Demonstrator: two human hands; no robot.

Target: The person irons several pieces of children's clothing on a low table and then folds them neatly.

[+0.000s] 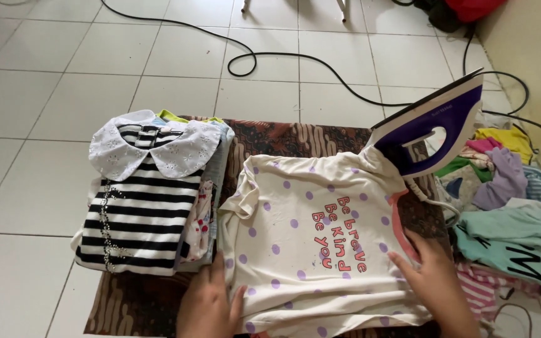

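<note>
Both hands flat on a dotted shirt (308, 231).
Left hand (208, 303) and right hand (430, 269) press open-palmed, gripping nothing; the cloth probably handles soft and light, best taken by its edges.

— Where is this?

— My home: I iron on the white tiled floor (45, 188), on a brown patterned mat (295, 138).

— What shows it?

— The purple iron (430, 128) standing at two o'clock, its black cord (295, 57) trailing at twelve, folded clothes (148, 194) at nine, an unsorted laundry heap (511, 200) at three.
</note>
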